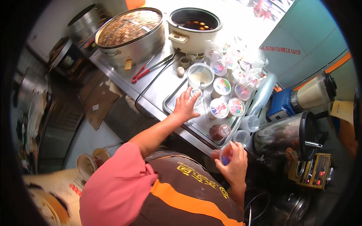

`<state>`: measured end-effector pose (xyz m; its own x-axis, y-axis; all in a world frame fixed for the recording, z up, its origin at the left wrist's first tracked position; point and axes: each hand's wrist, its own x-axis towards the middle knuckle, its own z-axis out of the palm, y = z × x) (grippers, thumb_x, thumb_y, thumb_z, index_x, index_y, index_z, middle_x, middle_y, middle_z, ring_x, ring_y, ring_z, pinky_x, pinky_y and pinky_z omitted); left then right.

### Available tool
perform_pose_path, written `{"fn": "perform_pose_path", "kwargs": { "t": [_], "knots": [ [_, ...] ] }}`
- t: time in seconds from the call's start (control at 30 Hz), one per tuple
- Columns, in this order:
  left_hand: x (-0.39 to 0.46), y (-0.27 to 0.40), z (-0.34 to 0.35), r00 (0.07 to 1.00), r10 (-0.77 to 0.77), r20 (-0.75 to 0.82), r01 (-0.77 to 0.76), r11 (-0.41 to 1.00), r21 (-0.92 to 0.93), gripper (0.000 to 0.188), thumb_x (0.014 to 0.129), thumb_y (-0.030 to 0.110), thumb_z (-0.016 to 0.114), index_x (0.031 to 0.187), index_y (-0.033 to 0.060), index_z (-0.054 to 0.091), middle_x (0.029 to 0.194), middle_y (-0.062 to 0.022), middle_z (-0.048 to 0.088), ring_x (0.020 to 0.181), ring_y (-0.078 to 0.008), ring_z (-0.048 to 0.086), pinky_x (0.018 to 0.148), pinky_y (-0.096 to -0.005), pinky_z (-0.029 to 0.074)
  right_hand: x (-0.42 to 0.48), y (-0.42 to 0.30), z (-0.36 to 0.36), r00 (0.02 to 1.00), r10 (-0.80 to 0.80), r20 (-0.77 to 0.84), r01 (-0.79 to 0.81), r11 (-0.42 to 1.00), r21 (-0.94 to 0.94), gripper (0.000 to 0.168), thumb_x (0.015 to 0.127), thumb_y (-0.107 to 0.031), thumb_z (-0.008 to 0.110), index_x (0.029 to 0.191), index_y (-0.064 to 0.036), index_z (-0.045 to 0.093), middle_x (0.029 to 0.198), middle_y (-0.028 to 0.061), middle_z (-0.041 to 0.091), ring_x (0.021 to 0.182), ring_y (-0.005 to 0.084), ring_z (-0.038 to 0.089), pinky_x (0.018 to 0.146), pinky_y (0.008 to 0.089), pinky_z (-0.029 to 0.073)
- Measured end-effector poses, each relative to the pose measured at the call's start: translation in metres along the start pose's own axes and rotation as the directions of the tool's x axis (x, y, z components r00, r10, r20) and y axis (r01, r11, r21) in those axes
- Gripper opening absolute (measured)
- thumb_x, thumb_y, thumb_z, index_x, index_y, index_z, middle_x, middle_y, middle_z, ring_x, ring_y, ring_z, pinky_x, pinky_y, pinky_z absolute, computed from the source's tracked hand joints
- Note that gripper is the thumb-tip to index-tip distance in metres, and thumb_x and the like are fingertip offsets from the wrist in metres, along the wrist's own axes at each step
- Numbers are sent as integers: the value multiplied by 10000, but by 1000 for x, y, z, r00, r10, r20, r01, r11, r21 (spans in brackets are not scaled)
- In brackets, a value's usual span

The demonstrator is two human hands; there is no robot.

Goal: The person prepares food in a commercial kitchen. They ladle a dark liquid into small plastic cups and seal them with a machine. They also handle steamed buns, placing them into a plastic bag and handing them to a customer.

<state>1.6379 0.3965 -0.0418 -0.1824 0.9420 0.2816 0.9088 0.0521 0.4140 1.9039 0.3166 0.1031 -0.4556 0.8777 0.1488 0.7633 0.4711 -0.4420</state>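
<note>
My left hand (185, 106), fingers spread, is over the left part of a metal tray (181, 91), at a small clear lidded container (195, 92); whether it touches it is unclear. My right hand (234, 162) grips a printed clear plastic cup (226, 154) near the tray's front corner. Just beyond it a cup of dark reddish drink (217, 132) lies tilted on the tray. Several sealed cups with printed film lids (219, 108) stand in the middle. A clear tub with whitish contents (200, 75) is behind my left hand.
On the steel table (118, 67) stand a large steamer with a woven lid (130, 28), a cooker with dark liquid (195, 31) and red-handled tongs (151, 67). Stacked plastic cups (263, 93), a blue-based blender (280, 104) and a large cylindrical container (280, 138) are at right. A black cable crosses the table edge.
</note>
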Motion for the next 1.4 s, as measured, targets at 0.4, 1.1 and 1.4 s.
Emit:
{"fn": "perform_pose_path", "kwargs": {
  "t": [0.4,1.1,1.4],
  "knots": [
    [19,-54,-26,914,305,268,-231,934,-274,924,567,215,767,1356,170,288,1143,-203,485,939,-343,556,768,-417,475,104,-83,93,995,97,16,-95,991,-93,665,590,-304,745,1165,-101,481,1158,159,461,1027,340,468,846,447,410],
    [12,-146,-91,943,80,323,26,950,-311,868,613,237,757,1350,130,312,830,-104,574,712,-234,589,657,-340,488,169,-54,170,999,28,-40,-38,957,-288,602,571,-242,717,1105,-120,468,1104,176,435,946,321,444,810,421,368],
    [-1,-142,-95,831,-63,553,549,249,-798,470,679,215,731,1066,43,527,967,-67,564,866,-155,550,816,-300,440,177,-60,163,982,142,-122,-175,927,-331,567,660,-301,719,1141,-102,493,1200,177,427,1104,318,394,926,445,313]
  ]
}}
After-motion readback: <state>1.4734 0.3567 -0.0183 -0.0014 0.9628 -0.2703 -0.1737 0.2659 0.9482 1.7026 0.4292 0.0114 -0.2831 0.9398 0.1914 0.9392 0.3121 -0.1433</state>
